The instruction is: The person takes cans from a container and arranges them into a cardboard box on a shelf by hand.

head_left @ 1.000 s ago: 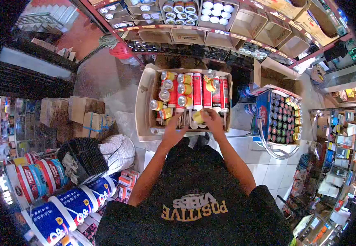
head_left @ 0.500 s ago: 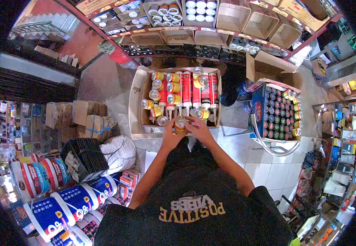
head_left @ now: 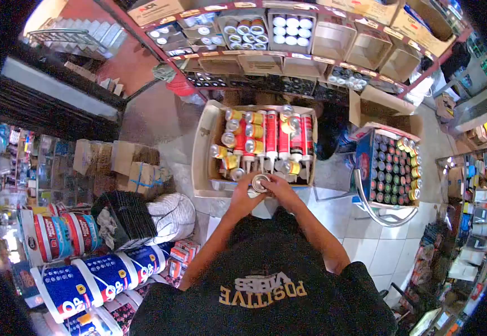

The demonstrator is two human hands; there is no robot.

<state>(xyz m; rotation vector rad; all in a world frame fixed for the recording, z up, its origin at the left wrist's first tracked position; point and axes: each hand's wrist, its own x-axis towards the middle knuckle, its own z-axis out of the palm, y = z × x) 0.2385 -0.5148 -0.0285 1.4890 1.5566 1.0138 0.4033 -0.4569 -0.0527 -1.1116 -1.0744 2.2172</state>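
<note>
A small round metal can (head_left: 261,182) is held between my two hands, its shiny silver end facing up. My left hand (head_left: 243,196) wraps around its left side. On the other side, my right hand (head_left: 281,191) grips it, fingertips at the rim. Just beyond them sits an open cardboard box (head_left: 203,150). Red sealant cartridges (head_left: 272,134) lie in it with nozzles pointing toward me. Several yellow-labelled cans (head_left: 254,131) rest on top of the cartridges. My fingers partly hide the held can's side.
Right of the box, a carton of spray cans (head_left: 389,168) has yellow cans along its edge and a curved metal bar (head_left: 386,222) in front. Stocked shelves (head_left: 288,55) run behind. On the left are a white rope coil (head_left: 173,215) and blue-and-white buckets (head_left: 100,285).
My view has shifted, so the whole scene sits lower and further right. The can in my hands now shows its silver end more squarely, and my right fingers have moved onto its rim.
</note>
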